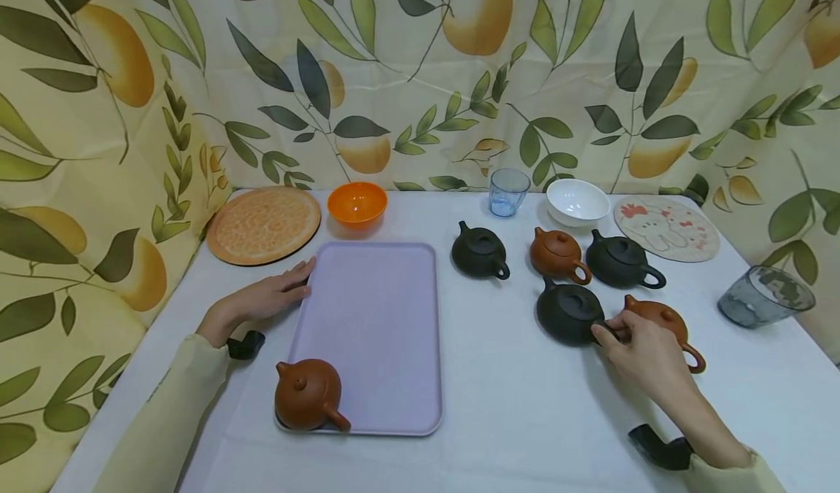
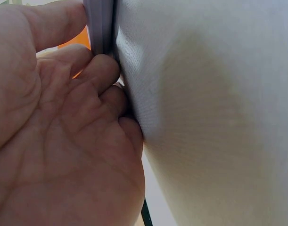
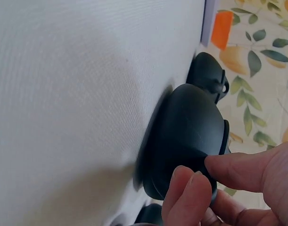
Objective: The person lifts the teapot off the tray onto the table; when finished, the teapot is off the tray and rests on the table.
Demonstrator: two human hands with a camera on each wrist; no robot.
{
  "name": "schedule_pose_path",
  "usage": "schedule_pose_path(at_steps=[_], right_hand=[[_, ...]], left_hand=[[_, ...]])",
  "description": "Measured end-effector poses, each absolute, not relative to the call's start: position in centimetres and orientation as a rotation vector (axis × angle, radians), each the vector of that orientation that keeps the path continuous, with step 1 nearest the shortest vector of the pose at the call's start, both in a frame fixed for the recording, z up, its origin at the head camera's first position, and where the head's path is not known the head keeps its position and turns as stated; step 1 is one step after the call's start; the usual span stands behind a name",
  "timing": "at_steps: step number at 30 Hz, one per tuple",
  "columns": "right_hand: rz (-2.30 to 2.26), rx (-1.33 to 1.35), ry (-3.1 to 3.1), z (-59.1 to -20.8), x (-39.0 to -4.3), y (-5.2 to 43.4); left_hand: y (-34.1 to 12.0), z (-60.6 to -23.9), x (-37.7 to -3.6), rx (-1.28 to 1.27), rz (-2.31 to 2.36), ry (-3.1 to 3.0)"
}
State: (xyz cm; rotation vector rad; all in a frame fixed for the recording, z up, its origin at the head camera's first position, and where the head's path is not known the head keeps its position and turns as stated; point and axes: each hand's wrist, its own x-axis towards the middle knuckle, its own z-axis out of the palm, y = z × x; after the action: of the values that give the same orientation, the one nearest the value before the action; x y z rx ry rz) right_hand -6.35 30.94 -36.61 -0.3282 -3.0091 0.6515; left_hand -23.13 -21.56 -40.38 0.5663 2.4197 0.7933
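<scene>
My right hand [image 1: 646, 351] pinches the handle of a black teapot [image 1: 569, 313] between thumb and fingers. In the right wrist view, that black teapot [image 3: 188, 141] is close to the white cloth; I cannot tell whether its base touches. Just beyond my right hand is a brown teapot [image 1: 659, 318], partly hidden by it. My left hand [image 1: 265, 300] touches the left edge of a pale purple tray [image 1: 374, 332]. The left wrist view shows its fingers [image 2: 103, 73] bent against the tray's side [image 2: 101, 28]. A brown teapot [image 1: 308, 394] stands on the tray's near left corner.
Behind the held teapot stand a black teapot [image 1: 480, 251], a brown one [image 1: 558, 254] and another black one [image 1: 623, 261]. Farther back are an orange bowl [image 1: 357, 205], blue glass [image 1: 508, 192], white bowl [image 1: 577, 203] and two round mats [image 1: 262, 224]. A grey glass [image 1: 764, 297] stands far right.
</scene>
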Motion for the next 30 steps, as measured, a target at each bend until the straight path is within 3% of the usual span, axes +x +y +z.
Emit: schedule_pose_path(at_steps=[17,30], right_hand=[[0.516,-0.270,-3.054,-35.0,-6.4,30.4],[0.621,0.064,-3.011,-33.9,-6.2,21.3]], left_hand=[[-21.6,-40.1,-23.0,0.540,0.807,2.406],[-21.6,-40.4,-23.2,0.526,0.796,2.413]])
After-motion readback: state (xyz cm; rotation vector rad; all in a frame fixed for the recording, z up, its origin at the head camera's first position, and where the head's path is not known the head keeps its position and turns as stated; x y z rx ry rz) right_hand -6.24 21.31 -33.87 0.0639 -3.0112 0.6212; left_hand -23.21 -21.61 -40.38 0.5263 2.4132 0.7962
